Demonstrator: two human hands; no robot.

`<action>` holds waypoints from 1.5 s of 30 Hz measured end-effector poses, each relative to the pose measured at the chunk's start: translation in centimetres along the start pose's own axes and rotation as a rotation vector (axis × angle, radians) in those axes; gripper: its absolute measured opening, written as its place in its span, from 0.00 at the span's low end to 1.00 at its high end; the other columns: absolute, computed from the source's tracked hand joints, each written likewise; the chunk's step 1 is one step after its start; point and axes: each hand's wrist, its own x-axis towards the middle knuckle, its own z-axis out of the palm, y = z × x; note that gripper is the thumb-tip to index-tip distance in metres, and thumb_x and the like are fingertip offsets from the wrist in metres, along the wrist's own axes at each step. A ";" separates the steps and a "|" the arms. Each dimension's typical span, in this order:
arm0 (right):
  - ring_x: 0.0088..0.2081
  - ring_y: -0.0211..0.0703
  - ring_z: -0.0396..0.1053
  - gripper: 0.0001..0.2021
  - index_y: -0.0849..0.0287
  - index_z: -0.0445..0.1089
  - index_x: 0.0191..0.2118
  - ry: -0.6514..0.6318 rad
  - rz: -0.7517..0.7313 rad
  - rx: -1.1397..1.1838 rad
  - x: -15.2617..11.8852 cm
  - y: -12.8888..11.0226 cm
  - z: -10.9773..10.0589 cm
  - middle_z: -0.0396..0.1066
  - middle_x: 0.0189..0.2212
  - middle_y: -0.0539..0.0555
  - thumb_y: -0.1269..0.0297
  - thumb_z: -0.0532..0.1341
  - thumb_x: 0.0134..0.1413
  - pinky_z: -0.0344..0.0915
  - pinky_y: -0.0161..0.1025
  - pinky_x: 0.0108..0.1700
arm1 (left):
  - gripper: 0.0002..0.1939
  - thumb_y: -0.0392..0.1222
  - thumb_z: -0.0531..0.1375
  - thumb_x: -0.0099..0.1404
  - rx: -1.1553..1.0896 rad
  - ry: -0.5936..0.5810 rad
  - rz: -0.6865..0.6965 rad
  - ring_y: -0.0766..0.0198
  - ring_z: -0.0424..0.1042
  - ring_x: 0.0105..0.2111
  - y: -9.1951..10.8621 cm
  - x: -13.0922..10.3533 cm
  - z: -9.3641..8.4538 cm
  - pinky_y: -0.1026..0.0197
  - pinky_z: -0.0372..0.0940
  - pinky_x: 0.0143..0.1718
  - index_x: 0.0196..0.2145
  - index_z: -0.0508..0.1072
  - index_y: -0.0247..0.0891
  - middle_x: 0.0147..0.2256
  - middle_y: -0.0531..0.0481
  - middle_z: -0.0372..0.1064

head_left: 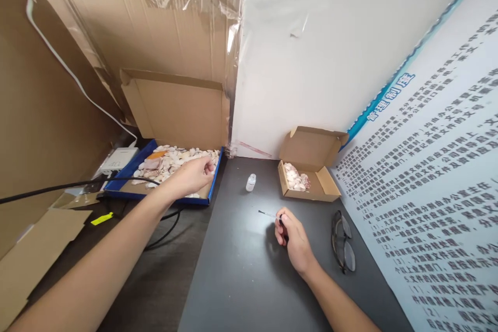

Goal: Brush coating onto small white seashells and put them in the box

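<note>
My left hand (194,175) is over the right side of a blue-rimmed box (215,182) filled with pale seashells (171,166). Its fingers are curled together at the tips, and whatever may be between them is too small to make out. Held in my right hand (291,236), above the dark grey table, is a small applicator brush (268,213) with a black cap-like handle. The thin stem and dark tip point left. Beyond that hand stands a small clear glass bottle (251,183) with a whitish label, upright and uncapped.
At the back right, an open cardboard box (330,184) has several shells (296,178) in its left part. Folded glasses (343,241) lie near the poster wall (439,192). On the left are a white charger (120,160), a black cable (78,184) and a yellow tag (101,219).
</note>
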 end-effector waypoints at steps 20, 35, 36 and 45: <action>0.23 0.38 0.50 0.16 0.60 0.57 0.33 -0.052 -0.017 -0.001 -0.8 0.0 0.3 0.51 0.22 0.46 0.53 0.50 0.70 0.47 0.33 0.27 | 0.17 0.39 0.65 0.59 -1.524 -0.553 -0.235 0.74 0.61 0.32 4.3 -5.6 8.8 0.69 0.61 0.37 0.43 0.63 0.33 0.33 0.52 0.58; 0.24 0.38 0.51 0.18 0.60 0.57 0.31 0.006 -0.040 -0.034 -0.1 -0.1 1.2 0.53 0.22 0.47 0.53 0.50 0.69 0.48 0.33 0.27 | 0.19 0.48 0.64 0.58 -1.403 -0.561 -0.183 0.73 0.60 0.28 4.2 -5.5 9.5 0.69 0.59 0.32 0.35 0.61 0.32 0.27 0.53 0.59; 0.23 0.38 0.51 0.18 0.60 0.57 0.31 -0.003 -0.039 -0.025 -0.1 0.0 1.2 0.53 0.22 0.47 0.53 0.50 0.69 0.48 0.33 0.27 | 0.19 0.49 0.64 0.58 -1.388 -0.564 -0.169 0.73 0.60 0.27 4.1 -5.5 9.5 0.69 0.59 0.31 0.34 0.61 0.32 0.27 0.53 0.59; 0.23 0.38 0.51 0.16 0.60 0.58 0.33 -0.082 -0.021 -0.004 -0.8 -0.1 0.6 0.53 0.22 0.46 0.54 0.52 0.68 0.48 0.33 0.27 | 0.22 0.55 0.61 0.60 -1.277 -0.578 -0.074 0.72 0.62 0.25 3.9 -5.4 10.0 0.68 0.60 0.30 0.34 0.59 0.33 0.24 0.54 0.61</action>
